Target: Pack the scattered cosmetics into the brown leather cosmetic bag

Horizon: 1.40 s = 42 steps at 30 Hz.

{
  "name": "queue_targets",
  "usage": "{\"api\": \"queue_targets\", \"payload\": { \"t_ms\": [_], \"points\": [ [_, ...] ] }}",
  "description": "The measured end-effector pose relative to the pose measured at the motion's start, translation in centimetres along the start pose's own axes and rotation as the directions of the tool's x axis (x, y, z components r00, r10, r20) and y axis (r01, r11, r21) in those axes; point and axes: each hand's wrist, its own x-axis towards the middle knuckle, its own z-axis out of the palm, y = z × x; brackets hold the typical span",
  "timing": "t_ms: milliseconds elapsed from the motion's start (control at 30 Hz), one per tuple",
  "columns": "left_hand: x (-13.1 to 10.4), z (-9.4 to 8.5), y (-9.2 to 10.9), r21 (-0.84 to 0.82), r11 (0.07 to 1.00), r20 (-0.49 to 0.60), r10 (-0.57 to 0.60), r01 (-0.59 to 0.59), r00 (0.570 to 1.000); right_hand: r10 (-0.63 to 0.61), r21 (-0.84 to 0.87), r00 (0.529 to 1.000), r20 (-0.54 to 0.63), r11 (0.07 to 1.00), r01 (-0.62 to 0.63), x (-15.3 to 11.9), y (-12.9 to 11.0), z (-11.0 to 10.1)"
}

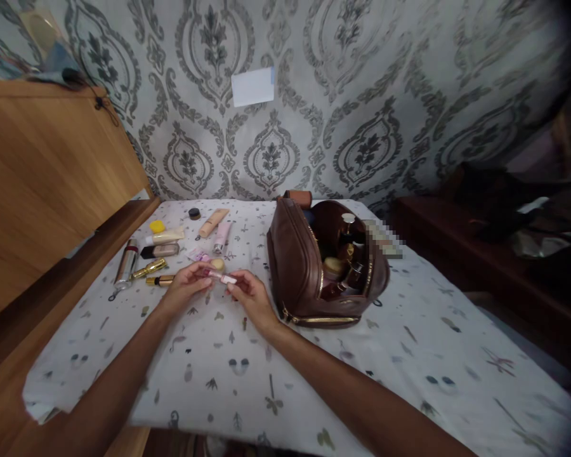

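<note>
A small pink tube with a white end, like a lip gloss [217, 275], is held level between both hands above the patterned cloth. My left hand [189, 283] has its fingers closed on the tube's left end, while my right hand [250, 293] pinches the white end. Just behind them lie a pink packet [198, 255] and a small round pale-yellow item [217, 263]. A gold-capped tube [160, 280] rests left of my left hand. To the right of my right hand stands a brown leather cosmetic bag [292, 254], unzipped, with several bottles inside.
Several cosmetics lie at the left, including a silver spray can [126, 266], a dark-capped bottle [160, 251], a peach tube [214, 222], a pink tube [222, 236] and a black jar [194, 214]. A wooden panel [61, 146] borders the table's left; the patterned wall stands behind.
</note>
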Motion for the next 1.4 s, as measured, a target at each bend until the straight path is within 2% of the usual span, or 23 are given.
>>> {"api": "queue_targets", "payload": {
  "t_ms": [133, 233, 400, 533, 733, 867, 1000, 1133, 1300, 1400],
  "points": [
    [-0.2, 0.4, 0.1, -0.073, 0.997, -0.018, -0.027, 0.025, 0.999, -0.117, -0.155, 0.993, 0.023, 0.981, 0.119, -0.4, -0.3, 0.2],
    [-0.4, 0.6, 0.2, -0.055, 0.998, 0.013, -0.034, 0.035, 0.999, -0.181, -0.263, 0.981, 0.072, 0.945, 0.194, -0.8, -0.6, 0.3],
    [-0.7, 0.7, 0.2, 0.119, 0.992, 0.116, -0.059, 0.045, 0.992, -0.188, -0.401, 0.98, 0.069, 0.894, 0.2, -1.2, -1.3, 0.4],
    [-0.8, 0.6, 0.0, 0.127, 0.991, 0.114, -0.058, 0.044, 0.992, -0.203, -0.516, 0.978, 0.045, 0.834, 0.197, -1.4, -1.8, 0.5],
    [-0.7, 0.7, 0.3, -0.058, 0.998, 0.127, 0.025, -0.018, 0.992, -0.18, -0.488, 0.983, -0.033, 0.862, 0.142, -1.7, -1.6, 0.7],
    [-0.7, 0.8, 0.6, -0.086, 0.996, 0.113, 0.013, -0.004, 0.993, -0.199, -0.447, 0.979, -0.039, 0.88, 0.161, -2.0, -2.2, 1.0],
    [-0.7, 0.5, 0.6, -0.08, 0.997, 0.062, 0.006, -0.001, 0.998, -0.209, -0.433, 0.978, 0.004, 0.881, 0.191, -2.7, -4.9, 1.2],
    [-0.7, 0.4, 0.6, -0.03, 0.999, 0.106, -0.031, 0.034, 0.994, -0.252, -0.435, 0.965, 0.075, 0.862, 0.259, -4.2, -8.8, 0.1],
    [-0.6, 0.5, 0.5, 0.049, 0.997, 0.106, -0.059, 0.054, 0.993, -0.443, -0.438, 0.891, 0.1, 0.785, 0.439, -6.5, -14.5, -3.6],
    [-0.5, 0.6, 0.4, 0.097, 0.994, 0.124, -0.069, 0.057, 0.99, -0.519, -0.547, 0.851, 0.078, 0.691, 0.472, -6.9, -18.2, -6.5]
  ]
}}
